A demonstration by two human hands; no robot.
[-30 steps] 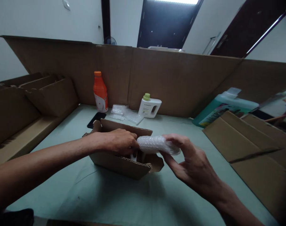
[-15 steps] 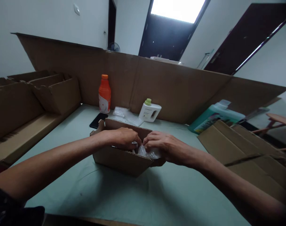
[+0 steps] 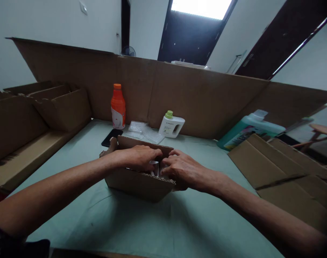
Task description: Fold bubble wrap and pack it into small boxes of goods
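A small open cardboard box [image 3: 138, 186] stands in front of me on the green-covered table. My left hand [image 3: 142, 157] reaches over its near wall, fingers bent down inside beside a white item [image 3: 155, 168] whose kind I cannot make out. Whatever those fingertips grip is hidden. At the box's right end, my right hand [image 3: 181, 168] has its fingers curled down onto bubble wrap [image 3: 165, 175], mostly covered by the hand.
Behind the box are a black phone [image 3: 111, 137], an orange bottle [image 3: 118, 107], flat bubble wrap [image 3: 144, 132] and a white jug [image 3: 171, 126]. Cardboard boxes [image 3: 64, 107] stand left. A teal bottle [image 3: 246, 130] and folded cardboard [image 3: 268, 161] are right. A cardboard wall [image 3: 185, 96] runs behind.
My right hand has pushed the bubble wrap lower into the box, so less of it shows. My left hand has barely moved. The view has shifted slightly.
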